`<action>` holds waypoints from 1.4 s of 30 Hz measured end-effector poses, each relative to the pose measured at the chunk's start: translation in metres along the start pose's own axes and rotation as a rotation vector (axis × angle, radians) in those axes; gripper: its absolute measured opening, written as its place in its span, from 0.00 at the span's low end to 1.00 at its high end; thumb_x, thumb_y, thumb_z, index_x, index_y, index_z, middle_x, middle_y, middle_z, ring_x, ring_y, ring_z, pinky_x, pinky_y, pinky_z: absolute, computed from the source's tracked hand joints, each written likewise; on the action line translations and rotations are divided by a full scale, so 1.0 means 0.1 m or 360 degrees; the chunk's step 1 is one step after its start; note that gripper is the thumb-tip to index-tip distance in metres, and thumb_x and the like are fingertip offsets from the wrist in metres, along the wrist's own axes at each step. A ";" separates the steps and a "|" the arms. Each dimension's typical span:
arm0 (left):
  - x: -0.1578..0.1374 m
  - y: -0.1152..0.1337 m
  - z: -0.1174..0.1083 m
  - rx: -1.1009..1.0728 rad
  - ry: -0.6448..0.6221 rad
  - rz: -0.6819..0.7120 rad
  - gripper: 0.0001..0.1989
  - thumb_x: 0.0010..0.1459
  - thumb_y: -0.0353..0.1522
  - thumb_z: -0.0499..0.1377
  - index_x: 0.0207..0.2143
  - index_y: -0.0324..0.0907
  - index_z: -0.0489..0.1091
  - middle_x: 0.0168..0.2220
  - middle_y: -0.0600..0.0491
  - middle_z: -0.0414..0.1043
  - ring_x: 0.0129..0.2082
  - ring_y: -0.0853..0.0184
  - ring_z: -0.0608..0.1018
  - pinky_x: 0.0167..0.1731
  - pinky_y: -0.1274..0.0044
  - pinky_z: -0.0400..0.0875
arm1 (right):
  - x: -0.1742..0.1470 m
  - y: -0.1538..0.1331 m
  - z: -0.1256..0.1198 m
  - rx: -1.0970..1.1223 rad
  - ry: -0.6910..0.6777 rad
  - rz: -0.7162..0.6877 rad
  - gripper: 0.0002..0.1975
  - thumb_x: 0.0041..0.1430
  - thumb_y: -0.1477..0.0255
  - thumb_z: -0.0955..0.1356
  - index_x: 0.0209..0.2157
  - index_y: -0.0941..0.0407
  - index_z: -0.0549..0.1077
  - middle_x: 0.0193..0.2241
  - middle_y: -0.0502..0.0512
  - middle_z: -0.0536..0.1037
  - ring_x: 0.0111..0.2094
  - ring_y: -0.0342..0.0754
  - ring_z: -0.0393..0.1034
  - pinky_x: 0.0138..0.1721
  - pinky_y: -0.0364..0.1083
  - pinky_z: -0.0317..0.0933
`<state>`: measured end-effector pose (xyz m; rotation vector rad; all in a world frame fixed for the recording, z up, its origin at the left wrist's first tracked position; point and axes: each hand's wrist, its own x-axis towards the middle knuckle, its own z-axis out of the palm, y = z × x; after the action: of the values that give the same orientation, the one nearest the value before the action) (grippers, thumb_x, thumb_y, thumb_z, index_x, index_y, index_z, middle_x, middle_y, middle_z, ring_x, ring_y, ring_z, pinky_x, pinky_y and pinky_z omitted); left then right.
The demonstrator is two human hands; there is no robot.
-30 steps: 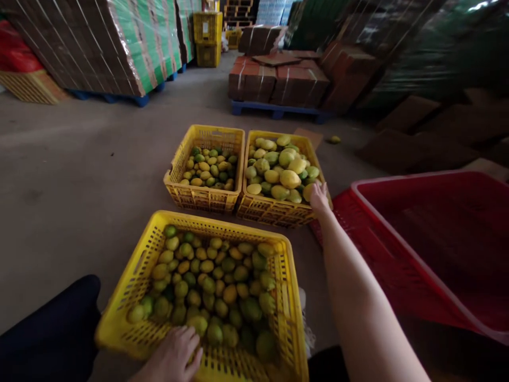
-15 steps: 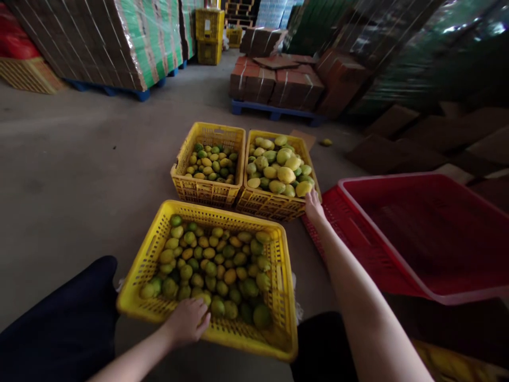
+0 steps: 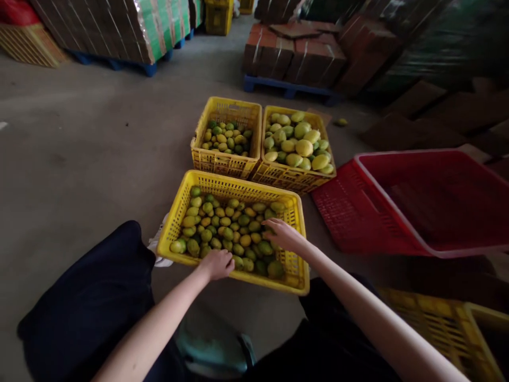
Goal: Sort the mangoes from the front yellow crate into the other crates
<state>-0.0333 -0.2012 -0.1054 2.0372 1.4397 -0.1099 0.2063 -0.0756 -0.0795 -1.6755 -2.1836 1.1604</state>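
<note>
The left hand (image 3: 217,264) and right hand (image 3: 283,235) are bare, as are the slim forearms (image 3: 155,323). Plain, dark navy cloth (image 3: 91,297) covers the left leg; the right leg (image 3: 326,334) looks nearly black.

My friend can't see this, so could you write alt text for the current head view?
A person's right hand is over green and yellow fruit in a yellow basket, with the left hand at its near edge. Two yellow crates of fruit stand just beyond, and a red bin is to the right.
</note>
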 end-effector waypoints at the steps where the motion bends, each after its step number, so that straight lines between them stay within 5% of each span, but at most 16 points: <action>1: 0.00 0.00 -0.01 -0.0004 -0.0007 -0.0005 0.17 0.65 0.35 0.47 0.38 0.38 0.75 0.40 0.42 0.78 0.39 0.59 0.79 0.40 0.71 0.72 | 0.09 -0.02 0.13 -0.0122 -0.0014 0.0122 0.16 0.45 0.75 0.75 0.38 0.52 0.76 0.48 0.58 0.76 0.56 0.59 0.65 0.61 0.56 0.55; 7: 0.00 0.02 0.00 -0.0025 0.0042 0.0009 0.18 0.64 0.32 0.47 0.40 0.36 0.76 0.41 0.40 0.77 0.41 0.56 0.80 0.41 0.69 0.72 | 0.56 0.15 0.80 -0.0430 -0.0047 0.0568 0.27 0.46 0.74 0.76 0.49 0.59 0.69 0.51 0.68 0.72 0.57 0.62 0.64 0.56 0.55 0.59; 12: 0.01 0.03 0.02 -0.0015 0.0043 0.0027 0.19 0.64 0.32 0.46 0.40 0.34 0.76 0.40 0.38 0.78 0.41 0.55 0.80 0.40 0.68 0.73 | 0.70 0.28 1.13 -0.0550 0.0002 0.0678 0.28 0.53 0.73 0.73 0.55 0.58 0.65 0.57 0.76 0.63 0.57 0.63 0.64 0.52 0.56 0.61; 17: 0.02 0.04 0.00 -0.0007 0.0038 0.0020 0.20 0.64 0.33 0.46 0.41 0.33 0.77 0.40 0.37 0.78 0.39 0.53 0.81 0.39 0.67 0.74 | 0.70 0.33 1.16 -0.0563 0.0010 0.0619 0.23 0.58 0.75 0.68 0.56 0.61 0.66 0.57 0.81 0.61 0.59 0.68 0.60 0.54 0.60 0.57; 24: 0.03 0.02 0.04 0.0012 0.0150 -0.0011 0.18 0.62 0.32 0.49 0.39 0.34 0.78 0.39 0.38 0.79 0.38 0.54 0.81 0.38 0.67 0.76 | 0.58 0.08 1.03 -0.0288 -0.0005 0.0529 0.24 0.51 0.74 0.71 0.52 0.60 0.71 0.50 0.72 0.72 0.59 0.67 0.61 0.57 0.59 0.55; 28: 0.00 0.01 0.02 0.0035 0.0157 -0.0014 0.17 0.62 0.33 0.50 0.39 0.34 0.78 0.40 0.38 0.79 0.40 0.54 0.81 0.39 0.67 0.75 | 0.49 -0.29 0.79 0.0092 0.0045 0.0458 0.17 0.54 0.68 0.69 0.46 0.55 0.73 0.36 0.58 0.79 0.49 0.60 0.71 0.51 0.54 0.63; 33: -0.03 0.03 -0.03 0.0070 0.0086 -0.0075 0.20 0.63 0.34 0.48 0.41 0.35 0.78 0.42 0.38 0.79 0.42 0.55 0.81 0.42 0.68 0.73 | 0.15 -0.86 0.05 0.0768 0.0045 0.0337 0.17 0.61 0.59 0.60 0.42 0.53 0.72 0.29 0.51 0.78 0.28 0.49 0.74 0.33 0.48 0.71; 37: 0.00 0.04 -0.08 0.0039 -0.0054 -0.0140 0.18 0.62 0.35 0.51 0.39 0.38 0.80 0.42 0.40 0.80 0.42 0.55 0.80 0.42 0.70 0.72 | -0.43 -1.27 -0.46 0.2100 0.0028 0.0221 0.21 0.59 0.54 0.63 0.37 0.58 0.74 0.28 0.59 0.79 0.26 0.51 0.75 0.29 0.49 0.72; 42: 0.04 -0.19 -0.28 -0.0108 -0.0170 -0.0257 0.10 0.56 0.35 0.60 0.31 0.41 0.80 0.38 0.46 0.81 0.35 0.61 0.80 0.36 0.76 0.70 | -0.93 -1.41 -0.35 0.2784 0.0192 0.0444 0.18 0.63 0.56 0.60 0.32 0.56 0.71 0.24 0.54 0.76 0.22 0.45 0.71 0.18 0.40 0.64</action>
<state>-0.0565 -0.1787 -0.0932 1.8315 1.5185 -0.2307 0.1526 -0.1504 0.0659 -0.9896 -0.2251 1.9171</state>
